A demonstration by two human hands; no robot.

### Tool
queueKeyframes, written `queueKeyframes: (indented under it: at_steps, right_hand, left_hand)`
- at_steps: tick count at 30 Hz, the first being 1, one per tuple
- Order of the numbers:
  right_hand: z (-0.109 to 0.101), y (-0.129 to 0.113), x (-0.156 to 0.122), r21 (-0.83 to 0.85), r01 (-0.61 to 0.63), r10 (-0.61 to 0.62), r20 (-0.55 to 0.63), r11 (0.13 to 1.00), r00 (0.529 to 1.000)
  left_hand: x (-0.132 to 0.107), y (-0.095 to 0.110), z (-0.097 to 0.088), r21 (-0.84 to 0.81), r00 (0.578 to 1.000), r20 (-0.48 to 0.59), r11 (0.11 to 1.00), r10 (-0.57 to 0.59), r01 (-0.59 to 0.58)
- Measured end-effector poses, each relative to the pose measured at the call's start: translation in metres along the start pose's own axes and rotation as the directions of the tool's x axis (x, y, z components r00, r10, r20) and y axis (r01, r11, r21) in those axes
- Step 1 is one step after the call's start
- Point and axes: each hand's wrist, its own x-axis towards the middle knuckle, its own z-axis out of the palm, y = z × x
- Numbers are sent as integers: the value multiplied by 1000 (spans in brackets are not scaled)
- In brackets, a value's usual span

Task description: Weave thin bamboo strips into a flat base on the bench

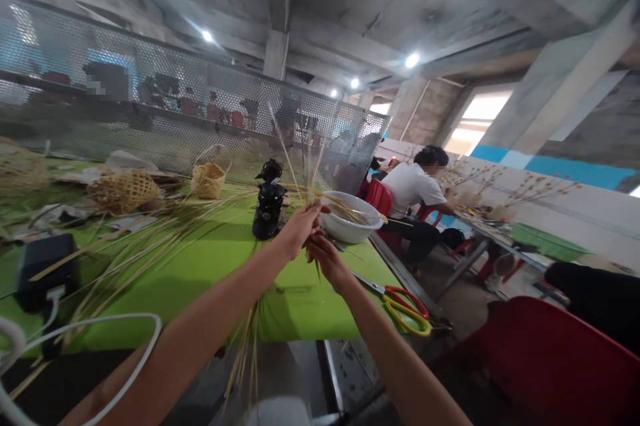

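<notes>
Above the green tabletop (pixel 320 319), my left hand (pixel 301 229) is closed round the lower part of a bundle of thin bamboo-like strips (pixel 311 179) that fan upward. Just below and to the right, my right hand (pixel 329 258) has its fingers curled in against the same bundle, touching the left hand. A short pointed end pokes out beneath the fingers. The exact finger grip is partly hidden. A dark, shiny bottle-like object (pixel 269 209) stands left of the hands. Behind the right hand sits a white basin (pixel 350 233) with strips in it.
Scissors (pixel 407 309) with red and yellow handles lie at the right table edge. Long loose strips (pixel 150 246), small woven baskets (pixel 209 181) and a black box (pixel 47 273) with a white cable occupy the left. A mesh divider (pixel 200 119) stands behind; a seated person (pixel 413 186) is at right.
</notes>
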Motion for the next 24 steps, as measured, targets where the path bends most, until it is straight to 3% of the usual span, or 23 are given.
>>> queueKeyframes:
  at_steps: [5, 9, 15, 20, 24]
  right_hand:
    - [6, -13, -7, -125, 54, -58, -30, 991, 998]
    - [0, -3, -9, -346, 134, -172, -83, 929, 982]
    - [-26, 13, -3, -461, 41, -68, -43, 886, 997]
    - [-33, 15, 2, -586, 171, -239, -40, 792, 970]
    - [-32, 18, 4, -543, 283, -338, -1, 791, 941]
  left_hand:
    - [5, 0, -12, -21, 993, -80, 995, 92, -94]
    - [4, -6, -19, 17, 989, -100, 994, 112, -111]
    - [3, -19, -25, 52, 995, -94, 999, 17, -13]
    - [9, -28, -29, 66, 999, -47, 998, -6, 9]
    - [11, -30, -31, 91, 1000, 23, 996, -21, 19]
